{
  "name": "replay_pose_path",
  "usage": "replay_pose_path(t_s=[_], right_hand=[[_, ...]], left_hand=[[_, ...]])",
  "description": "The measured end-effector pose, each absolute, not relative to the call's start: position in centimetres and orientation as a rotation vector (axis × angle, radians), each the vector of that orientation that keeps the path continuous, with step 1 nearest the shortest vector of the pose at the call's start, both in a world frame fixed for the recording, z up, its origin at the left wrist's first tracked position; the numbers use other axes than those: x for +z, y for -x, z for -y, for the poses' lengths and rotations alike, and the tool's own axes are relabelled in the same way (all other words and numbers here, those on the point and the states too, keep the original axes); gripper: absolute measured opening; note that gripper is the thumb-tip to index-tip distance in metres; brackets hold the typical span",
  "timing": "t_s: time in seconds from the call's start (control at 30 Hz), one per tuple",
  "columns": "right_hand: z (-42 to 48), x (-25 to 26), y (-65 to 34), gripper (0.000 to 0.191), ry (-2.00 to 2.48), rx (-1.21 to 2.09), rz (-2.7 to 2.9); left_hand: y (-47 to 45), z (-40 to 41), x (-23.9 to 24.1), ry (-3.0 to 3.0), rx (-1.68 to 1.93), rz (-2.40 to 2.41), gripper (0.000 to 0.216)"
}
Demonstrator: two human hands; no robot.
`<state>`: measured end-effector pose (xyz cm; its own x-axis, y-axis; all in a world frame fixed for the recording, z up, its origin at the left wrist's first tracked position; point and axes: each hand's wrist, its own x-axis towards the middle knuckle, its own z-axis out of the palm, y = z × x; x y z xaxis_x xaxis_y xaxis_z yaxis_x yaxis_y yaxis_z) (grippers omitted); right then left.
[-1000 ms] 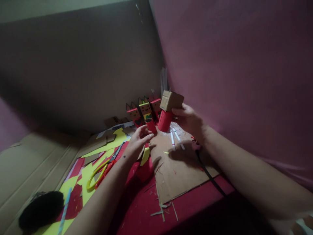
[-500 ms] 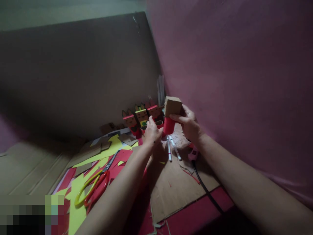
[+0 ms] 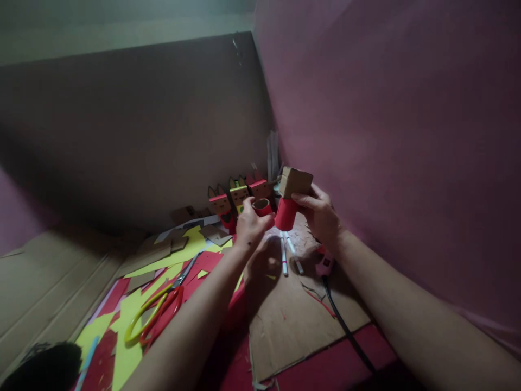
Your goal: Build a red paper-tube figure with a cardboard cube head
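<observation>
My left hand (image 3: 251, 224) is closed around a red-covered cardboard tube (image 3: 262, 208), whose open top faces up. With my right hand (image 3: 319, 212) I grip a figure made of a small brown cardboard box (image 3: 295, 182) on top of a red tube (image 3: 286, 215). The box is tilted, and my thumb lies near where it meets the tube. Just behind my left hand stand finished-looking eared cardboard figures: a red one (image 3: 220, 204), a yellow one (image 3: 239, 191) and another red one (image 3: 259, 187), partly hidden.
Yellow-and-red-handled scissors (image 3: 157, 312) lie on scraps of coloured paper (image 3: 128, 326) at left. White markers (image 3: 284, 260) and a pink glue gun or similar device (image 3: 324, 264) with a black cord (image 3: 345, 326) rest on a cardboard sheet (image 3: 285, 336). A pink cloth (image 3: 386, 136) hangs at right.
My left hand has closed on a red tube, where its fingers were reaching among two tubes before. The box and tube in my right hand have turned and tilted slightly.
</observation>
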<state>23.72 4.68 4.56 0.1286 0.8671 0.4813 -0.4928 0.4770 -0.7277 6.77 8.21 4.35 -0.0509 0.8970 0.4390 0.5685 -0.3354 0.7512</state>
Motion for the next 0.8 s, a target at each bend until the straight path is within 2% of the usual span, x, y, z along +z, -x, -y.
replay_pose_path(t_s=[0.17,0.27,0.5,0.8], right_hand=[[-4.7,4.4,-23.3,0.04,0.432,1.142,1.029],[-4.5,4.2,-22.6,0.043,0.438,1.18,1.058],[-4.1,3.2,-21.6,0.047,0.504,1.195,1.133],[-3.8,2.8,-21.4,0.051,0.55,1.182,1.188]], left_hand=[[-0.8,-6.1,8.3,-1.792,1.463,-1.537,0.07],[1.5,-4.8,8.6,-1.65,1.385,-1.459,0.075],[0.8,-2.8,3.5,-1.62,1.186,-1.329,0.054],[-0.5,-2.5,-0.3,-1.568,1.134,-1.199,0.047]])
